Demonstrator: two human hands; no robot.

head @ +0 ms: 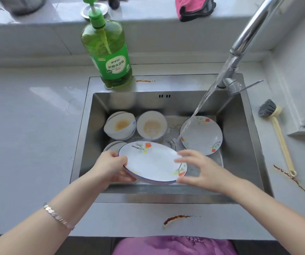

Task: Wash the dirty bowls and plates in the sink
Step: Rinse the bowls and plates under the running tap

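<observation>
Left hand [111, 165] grips the plate [151, 162] by its left rim, thumb on top, fingers curled beneath. Right hand [201, 170] is blurred, fingers spread and straight at the plate's right rim; contact cannot be told. The plate is held tilted above the near part of the sink [240, 126]. In the basin: stacked bowls [120, 126] far left, a soiled bowl [151, 126] beside them, a second plate [203, 135] to the right. Water [199, 107] from the tap [249, 34] lands beside that plate. Soap bottle [109, 52] stands at the far rim; brush [274, 129] lies on the right counter.
</observation>
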